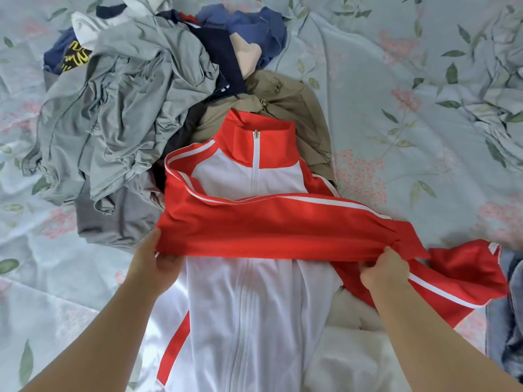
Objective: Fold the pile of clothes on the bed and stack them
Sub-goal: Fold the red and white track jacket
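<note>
Folding jacket (249,301) on bed (424,80): sleeves-in stage, judging by layout. Jacket lay zip-up beneath both hands, collar beyond them. Left hand (154,261) pinched edge of red sleeve (268,230) drawn across chest, fingers curled under cloth. Right hand (386,271) gripped same sleeve at opposite side, fist closed on bunched fabric. Unfolded pile (135,108) sat beyond left hand, against collar. Next move likely called for flattening sleeve, tucking loose end trailing past right hand inward, then folding hem up toward collar.

The jacket (266,321) hem runs off the bottom edge, jeans (506,321) off the right.
</note>
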